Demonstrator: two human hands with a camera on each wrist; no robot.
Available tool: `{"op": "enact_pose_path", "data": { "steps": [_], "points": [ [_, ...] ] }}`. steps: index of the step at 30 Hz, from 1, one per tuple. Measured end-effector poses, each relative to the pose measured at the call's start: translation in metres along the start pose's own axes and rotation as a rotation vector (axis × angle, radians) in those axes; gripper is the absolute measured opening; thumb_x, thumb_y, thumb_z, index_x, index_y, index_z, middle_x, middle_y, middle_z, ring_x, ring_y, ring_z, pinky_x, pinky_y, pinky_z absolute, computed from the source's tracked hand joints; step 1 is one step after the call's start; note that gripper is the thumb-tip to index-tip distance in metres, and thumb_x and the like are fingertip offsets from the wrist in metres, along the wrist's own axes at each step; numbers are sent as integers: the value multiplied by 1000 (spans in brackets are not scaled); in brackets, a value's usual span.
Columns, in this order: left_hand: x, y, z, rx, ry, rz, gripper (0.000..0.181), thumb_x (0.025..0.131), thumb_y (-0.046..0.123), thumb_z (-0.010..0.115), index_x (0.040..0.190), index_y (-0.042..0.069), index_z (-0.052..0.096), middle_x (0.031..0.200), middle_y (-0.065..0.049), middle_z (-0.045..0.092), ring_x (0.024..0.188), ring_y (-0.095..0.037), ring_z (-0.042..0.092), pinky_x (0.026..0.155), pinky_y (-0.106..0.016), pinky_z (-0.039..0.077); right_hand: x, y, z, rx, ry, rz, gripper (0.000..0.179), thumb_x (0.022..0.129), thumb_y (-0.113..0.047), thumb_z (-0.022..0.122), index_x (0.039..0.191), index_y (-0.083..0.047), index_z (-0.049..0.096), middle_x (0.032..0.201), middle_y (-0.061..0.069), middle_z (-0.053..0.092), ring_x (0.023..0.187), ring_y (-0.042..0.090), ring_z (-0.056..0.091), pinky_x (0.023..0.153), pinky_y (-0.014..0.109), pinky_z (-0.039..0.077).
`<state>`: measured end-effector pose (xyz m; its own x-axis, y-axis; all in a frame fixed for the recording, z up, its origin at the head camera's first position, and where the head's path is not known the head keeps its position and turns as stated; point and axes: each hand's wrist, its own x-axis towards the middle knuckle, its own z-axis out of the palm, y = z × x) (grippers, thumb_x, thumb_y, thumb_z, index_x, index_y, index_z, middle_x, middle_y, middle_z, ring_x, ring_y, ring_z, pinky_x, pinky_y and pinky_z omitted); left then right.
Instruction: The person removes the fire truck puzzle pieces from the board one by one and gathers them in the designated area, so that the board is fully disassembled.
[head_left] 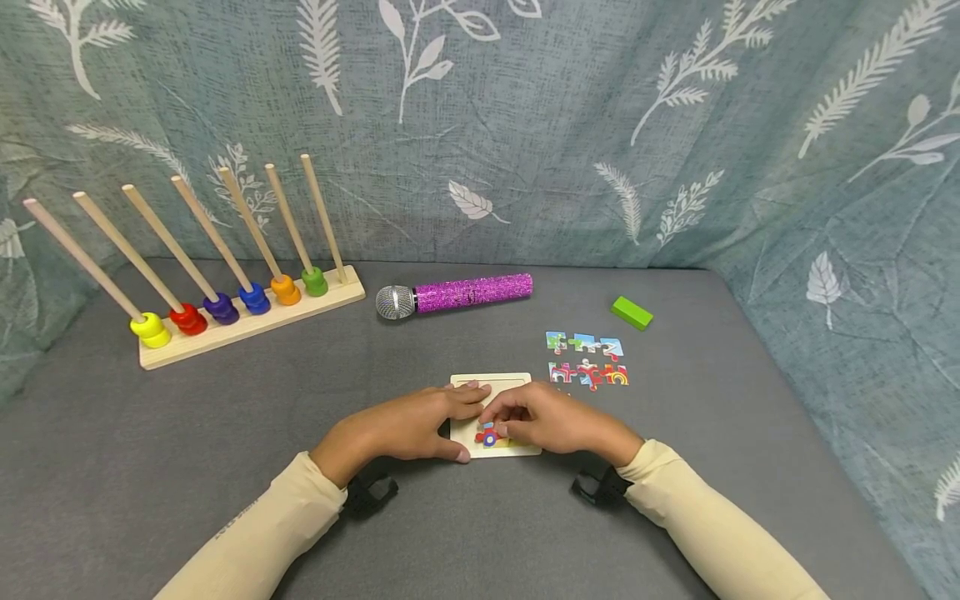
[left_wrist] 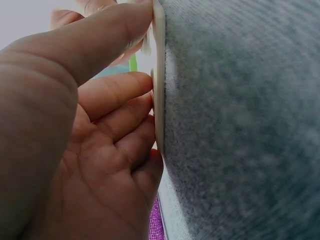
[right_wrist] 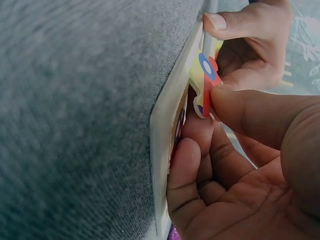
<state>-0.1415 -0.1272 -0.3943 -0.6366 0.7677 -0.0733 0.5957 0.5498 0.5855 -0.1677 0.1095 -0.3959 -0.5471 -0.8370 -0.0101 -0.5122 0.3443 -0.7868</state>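
Note:
A small pale wooden puzzle board (head_left: 462,429) lies flat on the grey cloth. My left hand (head_left: 416,423) rests on its left side, fingers extended over the surface and thumb at the near edge; the left wrist view shows those fingertips against the board (left_wrist: 159,105). Between thumb and fingers, my right hand (head_left: 558,418) pinches a red puzzle piece (head_left: 489,437) with a blue-ringed wheel. In the right wrist view this piece (right_wrist: 206,75) is tilted up from the board (right_wrist: 160,132). Part of the board's picture is hidden under the right hand.
Several loose puzzle pieces (head_left: 588,373) lie just right of the board. Behind them is a green block (head_left: 632,312). A purple glittery microphone (head_left: 472,292) lies at the back. At the back left stands a wooden peg rack (head_left: 247,329) with colored beads, before a leaf-patterned curtain (head_left: 525,167).

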Motion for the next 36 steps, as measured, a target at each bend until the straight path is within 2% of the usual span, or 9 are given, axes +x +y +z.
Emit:
{"op": "enact_pose_path", "data": {
  "steps": [10, 16, 21, 28, 36],
  "points": [
    [0, -1, 1, 4, 2, 1, 64, 87, 22, 74, 141, -3, 48, 152, -16, 35, 141, -31, 29, 112, -47, 26, -2, 2, -2, 77, -8, 22, 20, 92, 3, 58, 107, -4, 70, 78, -7, 60, 64, 3, 46, 59, 19, 40],
    [0, -1, 1, 2, -1, -9, 64, 88, 22, 74, 140, -4, 48, 153, -16, 34, 141, -30, 30, 112, -47, 26, -3, 3, -2, 101, 11, 31, 22, 91, 6, 57, 107, -2, 70, 83, -4, 62, 66, 4, 49, 59, 19, 41],
    [-1, 0, 0, -2, -5, -16, 64, 88, 23, 73, 139, -5, 48, 153, -15, 34, 141, -30, 29, 112, -47, 27, -5, 1, -4, 112, 22, 57, 21, 92, 3, 58, 108, -3, 70, 80, -3, 63, 65, 5, 51, 59, 21, 44],
    [-1, 1, 0, 6, -16, -22, 64, 88, 23, 73, 139, -6, 48, 154, -14, 33, 142, -30, 28, 112, -48, 26, -8, 3, -9, 101, 41, 71, 19, 95, -2, 59, 110, -4, 70, 84, -2, 65, 72, 10, 57, 65, 24, 48],
    [0, 1, 0, 4, -9, -34, 63, 88, 23, 74, 139, -6, 49, 154, -13, 33, 142, -30, 28, 112, -48, 27, -14, 7, -14, 117, 56, 70, 18, 93, 0, 60, 108, 1, 71, 89, 0, 69, 74, 8, 55, 67, 22, 48]
  ]
}}
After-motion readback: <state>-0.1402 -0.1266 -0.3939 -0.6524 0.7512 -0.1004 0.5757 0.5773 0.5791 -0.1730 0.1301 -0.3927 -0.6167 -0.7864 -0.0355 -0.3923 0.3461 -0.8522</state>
